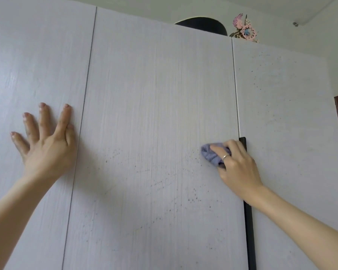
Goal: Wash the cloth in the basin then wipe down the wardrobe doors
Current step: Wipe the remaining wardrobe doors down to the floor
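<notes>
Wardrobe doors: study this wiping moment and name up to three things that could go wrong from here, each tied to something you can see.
1. The right hand grips a small bunched cloth, so it may only smear the dark specks on the middle door.
2. The cloth works beside the black handle strip; it could snag there.
3. The left hand presses flat on the left door, likely leaving fresh prints.

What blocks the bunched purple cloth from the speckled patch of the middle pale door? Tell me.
Nothing visible. The right hand grips the bunched purple cloth against the middle pale wood-grain wardrobe door; the dark speckles lie below and left on bare panel. The left hand presses the neighbouring left door.
</notes>
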The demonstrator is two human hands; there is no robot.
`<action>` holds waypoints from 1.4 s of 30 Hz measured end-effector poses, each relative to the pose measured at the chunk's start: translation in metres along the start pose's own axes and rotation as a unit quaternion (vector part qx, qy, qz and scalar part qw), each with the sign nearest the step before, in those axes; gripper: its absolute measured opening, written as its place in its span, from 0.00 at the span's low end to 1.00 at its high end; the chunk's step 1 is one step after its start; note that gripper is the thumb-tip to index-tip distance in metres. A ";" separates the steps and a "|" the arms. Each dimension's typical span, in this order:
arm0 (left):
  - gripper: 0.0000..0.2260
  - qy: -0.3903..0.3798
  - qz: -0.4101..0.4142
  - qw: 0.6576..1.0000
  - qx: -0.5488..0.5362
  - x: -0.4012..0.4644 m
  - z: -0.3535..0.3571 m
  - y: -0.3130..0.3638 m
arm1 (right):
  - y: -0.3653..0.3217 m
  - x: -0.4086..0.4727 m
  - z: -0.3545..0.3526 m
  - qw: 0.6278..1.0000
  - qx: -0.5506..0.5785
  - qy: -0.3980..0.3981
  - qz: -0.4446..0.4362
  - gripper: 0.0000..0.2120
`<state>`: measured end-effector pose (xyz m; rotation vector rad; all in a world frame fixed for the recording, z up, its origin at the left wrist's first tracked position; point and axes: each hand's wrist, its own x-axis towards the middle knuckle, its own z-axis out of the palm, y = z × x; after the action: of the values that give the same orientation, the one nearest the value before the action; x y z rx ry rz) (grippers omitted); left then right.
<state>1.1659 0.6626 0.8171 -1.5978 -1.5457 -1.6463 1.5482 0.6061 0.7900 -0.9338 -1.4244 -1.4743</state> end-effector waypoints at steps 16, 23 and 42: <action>0.21 -0.018 0.005 1.000 0.004 -0.025 -0.001 -0.008 | -0.008 -0.050 -0.005 0.997 -0.053 -0.014 -0.054 0.14; 0.22 -0.022 0.005 1.000 0.002 -0.027 -0.001 -0.009 | 0.018 -0.022 -0.015 0.992 -0.109 -0.041 -0.048 0.09; 0.21 -0.047 -0.013 0.999 -0.014 -0.045 -0.002 -0.006 | 0.009 0.018 -0.012 0.987 -0.017 -0.102 0.121 0.20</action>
<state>1.1726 0.6448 0.7757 -1.6980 -1.6021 -1.6338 1.5510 0.5932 0.8097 -1.2618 -1.3758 -1.2549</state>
